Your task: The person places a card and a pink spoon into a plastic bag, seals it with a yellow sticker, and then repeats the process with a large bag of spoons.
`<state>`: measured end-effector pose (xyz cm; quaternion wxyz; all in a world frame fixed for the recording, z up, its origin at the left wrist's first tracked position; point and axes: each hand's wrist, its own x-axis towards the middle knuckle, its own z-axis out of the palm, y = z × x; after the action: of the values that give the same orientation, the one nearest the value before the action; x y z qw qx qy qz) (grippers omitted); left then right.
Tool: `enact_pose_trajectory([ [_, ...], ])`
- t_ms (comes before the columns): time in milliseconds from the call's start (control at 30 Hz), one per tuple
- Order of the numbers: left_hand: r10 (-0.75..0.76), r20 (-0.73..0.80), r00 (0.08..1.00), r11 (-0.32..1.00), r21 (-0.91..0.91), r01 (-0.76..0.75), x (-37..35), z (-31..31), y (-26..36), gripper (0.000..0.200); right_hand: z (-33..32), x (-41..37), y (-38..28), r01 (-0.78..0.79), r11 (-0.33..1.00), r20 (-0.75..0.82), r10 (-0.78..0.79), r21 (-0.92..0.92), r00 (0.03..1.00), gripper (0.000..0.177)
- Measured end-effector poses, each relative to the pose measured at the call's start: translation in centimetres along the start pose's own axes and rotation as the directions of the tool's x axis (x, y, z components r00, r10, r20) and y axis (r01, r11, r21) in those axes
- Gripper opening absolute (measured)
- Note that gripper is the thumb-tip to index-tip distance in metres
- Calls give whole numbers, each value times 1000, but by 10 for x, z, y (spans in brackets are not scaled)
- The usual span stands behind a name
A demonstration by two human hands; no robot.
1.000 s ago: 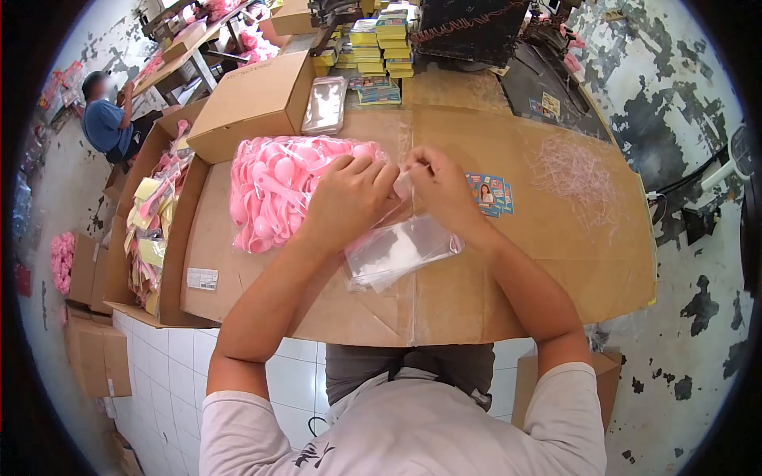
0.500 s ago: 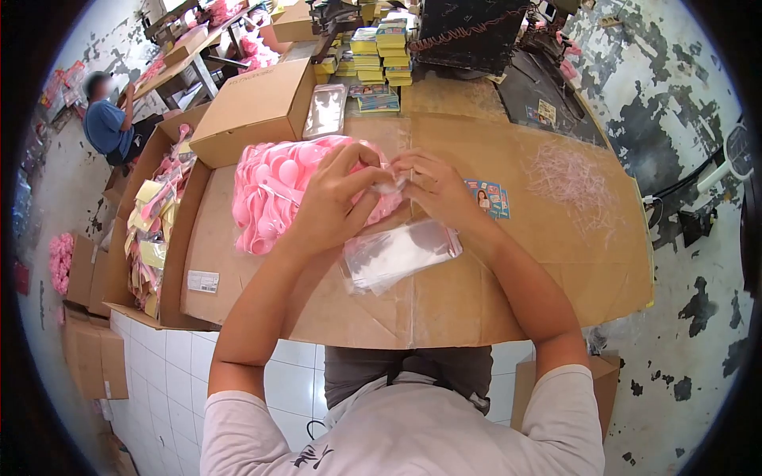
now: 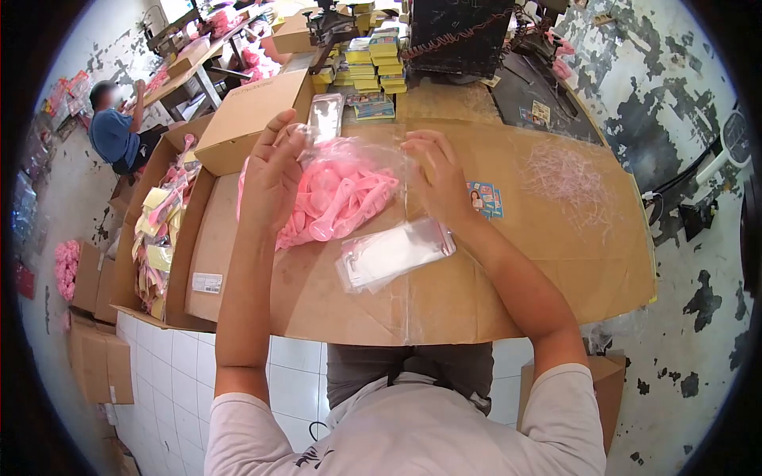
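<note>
A clear plastic bag full of pink plastic spoons (image 3: 337,198) lies on the cardboard-covered table in front of me. At its upper left, my left hand (image 3: 274,163) is closed, thumb and fingers pinching the clear plastic. Across from it, my right hand (image 3: 436,170) holds the bag's other edge between thumb and fingers. Thin film stretches between the two hands, above the spoons. Just below the bag rests a stack of clear flat plastic sleeves (image 3: 397,255). Small printed cards (image 3: 484,200) lie right of my right hand.
At left stands an open carton (image 3: 175,297) of packed pink and yellow items, beside a closed cardboard box (image 3: 254,119). Stacks of yellow-edged cards (image 3: 385,59) stand at the back. Thin plastic strands (image 3: 571,186) lie at right. A person in blue (image 3: 115,135) sits far left.
My hands were close together over the bag's right end. They are now spread apart, the left moved left and up, with the bag's film drawn out between them.
</note>
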<state>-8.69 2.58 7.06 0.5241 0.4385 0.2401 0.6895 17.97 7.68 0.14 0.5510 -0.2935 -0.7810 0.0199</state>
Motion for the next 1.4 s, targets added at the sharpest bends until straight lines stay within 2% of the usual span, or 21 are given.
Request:
enact_pose_trajectory([
  [100, 40, 150, 988, 984, 168, -66, -4, 10, 2, 26, -11, 11, -39, 97, 992, 152, -109, 83, 982, 28],
  [167, 55, 291, 955, 959, 251, -132, 2, 16, 2, 26, -6, 8, -36, -184, 969, 341, 120, 164, 933, 27],
  [233, 30, 426, 904, 927, 326, -185, 12, 24, 7, 22, 0, 6, -31, -225, 951, 390, 129, 211, 912, 26],
  [300, -39, 527, 849, 877, 425, -224, 22, 31, 14, 18, 1, 7, -30, -38, 967, 293, -39, 254, 955, 26],
  [367, -148, 595, 790, 802, 540, -256, 33, 41, 23, 15, -3, 9, -36, -6, 931, 261, -96, 365, 960, 23],
  [433, -198, 617, 762, 634, 674, -380, 43, 56, 37, 16, -8, 8, -41, -143, 851, 346, -48, 505, 937, 19],
  [500, -212, 668, 713, 418, 722, -552, 51, 60, 44, 17, -11, -1, -36, -456, 658, 564, 57, 599, 824, 13],
  [600, -296, 759, 580, 30, 614, -789, 56, 62, 50, 13, -12, 10, -13, -763, 497, 733, 315, 414, 603, 17],
  [667, -470, 714, 518, -224, 471, -853, 46, 64, 59, 14, -19, 12, -22, -637, 759, 694, 385, 138, 609, 23],
  [700, -481, 719, 503, -260, 430, -864, 41, 66, 65, 16, -23, 16, -33, -544, 839, 668, 414, -17, 618, 26],
  [767, -502, 722, 476, -327, 351, -877, 29, 72, 76, 22, -30, 22, -45, -447, 884, 653, 419, -135, 631, 31],
  [800, -540, 653, 531, -400, 355, -845, 25, 72, 81, 26, -30, 21, -48, -397, 897, 647, 421, -194, 636, 34],
  [1000, -326, 740, 588, -662, 266, -701, 8, 37, 80, 29, -18, 14, -25, -186, 970, 505, 241, -157, 829, 66],
  [1100, -223, 763, 607, -620, 369, -692, -16, 33, 77, 28, -15, 9, -25, -57, 994, 492, 95, -91, 865, 68],
  [1133, -197, 746, 636, -485, 489, -725, -17, 28, 80, 27, -13, 8, -24, -24, 997, 504, 57, -71, 862, 67],
  [1200, 54, 668, 742, -376, 702, -605, -17, 2, 80, 29, -9, 5, -11, -14, 998, 566, 43, -55, 823, 62],
  [1233, 172, 603, 779, -297, 786, -543, -15, -18, 79, 29, -4, 4, -6, -132, 991, 587, 126, -33, 800, 58],
  [1300, 494, 401, 771, -276, 914, -298, -1, -83, 68, 34, 3, 1, -1, -360, 933, 637, 279, -2, 719, 50],
  [1333, 482, 98, 870, -150, 988, -28, -2, -104, 63, 35, 3, 1, -3, -414, 910, 651, 322, -13, 687, 47],
  [1367, 431, -219, 875, -37, 965, 260, -5, -123, 57, 38, 5, 0, -6, -464, 886, 667, 359, -24, 652, 44],
  [1400, 319, -290, 902, 21, 954, 299, -6, -147, 44, 40, 7, 0, -9, -510, 859, 682, 394, -35, 617, 41],
])
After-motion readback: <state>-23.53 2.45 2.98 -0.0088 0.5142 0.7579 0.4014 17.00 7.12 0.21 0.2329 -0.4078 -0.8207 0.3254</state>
